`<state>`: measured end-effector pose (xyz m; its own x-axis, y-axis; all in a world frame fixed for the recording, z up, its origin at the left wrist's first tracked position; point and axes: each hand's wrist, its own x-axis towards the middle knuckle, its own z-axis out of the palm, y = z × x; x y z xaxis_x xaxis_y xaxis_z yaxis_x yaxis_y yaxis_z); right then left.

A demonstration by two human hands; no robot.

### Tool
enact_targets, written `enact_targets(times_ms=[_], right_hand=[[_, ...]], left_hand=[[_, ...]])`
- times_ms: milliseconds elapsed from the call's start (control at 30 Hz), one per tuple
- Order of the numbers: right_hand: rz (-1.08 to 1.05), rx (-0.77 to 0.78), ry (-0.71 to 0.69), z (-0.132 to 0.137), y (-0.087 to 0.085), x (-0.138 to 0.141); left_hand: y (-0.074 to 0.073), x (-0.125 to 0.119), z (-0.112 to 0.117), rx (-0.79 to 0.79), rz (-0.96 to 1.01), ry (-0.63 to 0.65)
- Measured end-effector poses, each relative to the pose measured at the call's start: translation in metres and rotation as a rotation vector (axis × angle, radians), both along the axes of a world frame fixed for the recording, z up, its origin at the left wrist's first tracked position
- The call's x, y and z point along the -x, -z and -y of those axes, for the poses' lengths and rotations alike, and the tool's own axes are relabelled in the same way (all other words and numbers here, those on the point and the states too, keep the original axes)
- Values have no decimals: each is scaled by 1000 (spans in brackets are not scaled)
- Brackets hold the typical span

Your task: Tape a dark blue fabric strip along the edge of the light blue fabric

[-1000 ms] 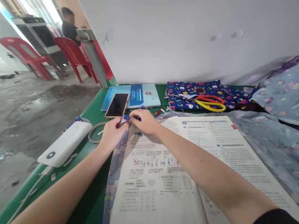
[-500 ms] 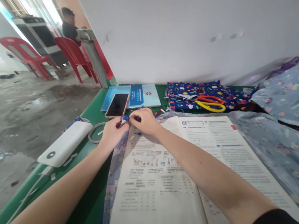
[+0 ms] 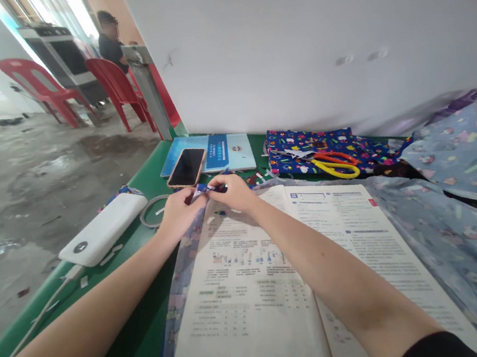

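Observation:
At the upper left corner of an open printed book (image 3: 248, 297), both my hands are closed on a small piece of dark blue cloth (image 3: 202, 188). My left hand (image 3: 179, 214) pinches it between thumb and fingers from the left. From the right, my right hand (image 3: 235, 194) grips it with fingertips bent down, close to the left thumb. The pinched edge is partly hidden by the fingers. Beneath the book spreads a pale blue-grey patterned cloth (image 3: 450, 229), which shows along the left edge too. A phone (image 3: 187, 168) lies just beyond my left hand.
A white power bank (image 3: 104, 230) with a cable lies left on the green table (image 3: 124, 347). Behind are a blue booklet (image 3: 239, 153), dark blue patterned fabric (image 3: 290, 164) and scissors with red and yellow handles (image 3: 336, 168). A white board (image 3: 289, 43) rises behind. A person sits beyond red chairs (image 3: 112, 84).
My right hand's fingers have shifted slightly at the blue cloth, and a little more of it shows between the hands. Everything else stays in place.

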<state>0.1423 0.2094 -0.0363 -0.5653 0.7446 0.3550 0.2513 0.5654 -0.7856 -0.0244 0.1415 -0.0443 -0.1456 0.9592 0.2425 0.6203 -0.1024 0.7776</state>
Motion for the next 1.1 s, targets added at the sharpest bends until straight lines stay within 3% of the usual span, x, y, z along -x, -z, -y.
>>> enact_targets(times_ms=[633, 1100], right_hand=[[-10, 24, 33, 3, -3, 0], [-32, 100, 19, 3, -7, 0]], left_hand=[[-7, -4, 1, -10, -77, 64], [-7, -5, 2, 22, -119, 6]])
